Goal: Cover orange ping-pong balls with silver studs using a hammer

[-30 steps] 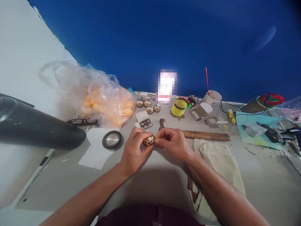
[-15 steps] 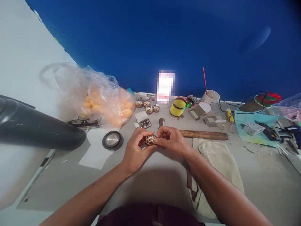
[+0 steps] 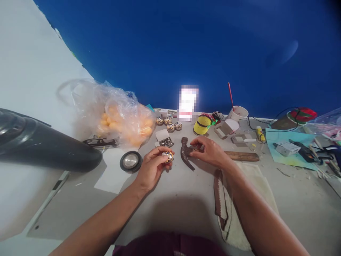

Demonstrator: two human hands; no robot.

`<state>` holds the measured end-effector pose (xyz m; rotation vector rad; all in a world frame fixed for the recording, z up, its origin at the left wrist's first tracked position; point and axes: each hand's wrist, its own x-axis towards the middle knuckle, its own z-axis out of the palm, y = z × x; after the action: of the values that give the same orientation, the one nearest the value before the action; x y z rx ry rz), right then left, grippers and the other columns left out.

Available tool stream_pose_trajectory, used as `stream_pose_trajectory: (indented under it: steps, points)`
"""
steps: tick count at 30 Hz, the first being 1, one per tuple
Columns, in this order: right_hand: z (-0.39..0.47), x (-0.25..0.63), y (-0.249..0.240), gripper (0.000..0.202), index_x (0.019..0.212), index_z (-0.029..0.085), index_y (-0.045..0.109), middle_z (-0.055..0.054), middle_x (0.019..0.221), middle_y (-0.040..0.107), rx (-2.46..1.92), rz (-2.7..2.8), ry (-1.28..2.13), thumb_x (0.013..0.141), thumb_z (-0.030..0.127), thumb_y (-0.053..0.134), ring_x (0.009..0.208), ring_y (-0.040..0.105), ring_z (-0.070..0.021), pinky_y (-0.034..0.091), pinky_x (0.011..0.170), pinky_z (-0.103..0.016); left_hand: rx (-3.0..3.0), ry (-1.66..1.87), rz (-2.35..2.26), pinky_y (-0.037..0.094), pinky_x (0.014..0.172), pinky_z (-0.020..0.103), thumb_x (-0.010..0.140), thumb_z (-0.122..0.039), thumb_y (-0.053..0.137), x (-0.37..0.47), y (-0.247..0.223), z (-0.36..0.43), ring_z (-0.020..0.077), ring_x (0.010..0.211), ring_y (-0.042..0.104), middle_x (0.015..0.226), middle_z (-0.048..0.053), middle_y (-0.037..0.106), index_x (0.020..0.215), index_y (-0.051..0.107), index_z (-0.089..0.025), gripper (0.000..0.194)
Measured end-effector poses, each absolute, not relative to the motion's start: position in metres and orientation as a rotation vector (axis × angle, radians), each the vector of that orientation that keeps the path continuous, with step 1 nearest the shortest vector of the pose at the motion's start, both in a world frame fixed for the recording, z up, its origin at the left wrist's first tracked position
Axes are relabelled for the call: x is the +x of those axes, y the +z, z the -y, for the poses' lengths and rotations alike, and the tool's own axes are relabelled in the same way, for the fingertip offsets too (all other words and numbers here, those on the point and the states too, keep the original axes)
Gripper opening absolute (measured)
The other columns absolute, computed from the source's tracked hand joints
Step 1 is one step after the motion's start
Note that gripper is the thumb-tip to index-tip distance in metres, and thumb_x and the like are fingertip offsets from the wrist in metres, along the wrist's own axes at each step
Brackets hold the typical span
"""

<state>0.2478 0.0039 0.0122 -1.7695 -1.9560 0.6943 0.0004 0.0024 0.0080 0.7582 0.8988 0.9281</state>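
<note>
Between the fingers and thumb of my left hand (image 3: pixel 152 166) is a small yellow ball (image 3: pixel 168 156) covered with shiny metal studs. My right hand (image 3: pixel 209 152) is at the neck of a claw hammer (image 3: pixel 185 154), its thumb and fingers around the metal just behind the head. The hammer lies on the table with its wooden handle pointing right, partly hidden by my right hand. Just behind my left hand stands an opened small box (image 3: pixel 165 142) of metal studs. Several studded balls (image 3: pixel 170 124) sit farther back.
A plastic bag (image 3: pixel 122 119) of orange balls and a black round lid (image 3: pixel 131 161) are at the left, near a large dark cylinder (image 3: pixel 53 142). A cloth (image 3: pixel 255 188) lies under my right forearm. Behind stand a yellow container (image 3: pixel 201 125), a white cup (image 3: pixel 238 113) and a lit screen (image 3: pixel 188 103).
My right hand has let go of the studded ball and moved right to the hammer. My left hand still holds the ball, slightly farther left. The hammer head is now uncovered.
</note>
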Motion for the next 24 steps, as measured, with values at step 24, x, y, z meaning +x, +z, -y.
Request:
stream_pose_trajectory:
  steps: [24]
  points:
    - [0.016, 0.214, 0.044, 0.029, 0.111, 0.027, 0.079, -0.008, 0.097, 0.078, -1.56, 2.111, 0.402, 0.089, 0.044, 0.069, 0.089, 0.07, -0.0253, 0.048, 0.076, -0.031, 1.226, 0.884, -1.174, 0.054, 0.072, 0.029, 0.059, -0.025, 0.08, 0.002, -0.007, -0.009, 0.0177, 0.076, 0.066, 0.085, 0.002, 0.072, 0.102, 0.067, -0.017, 0.046]
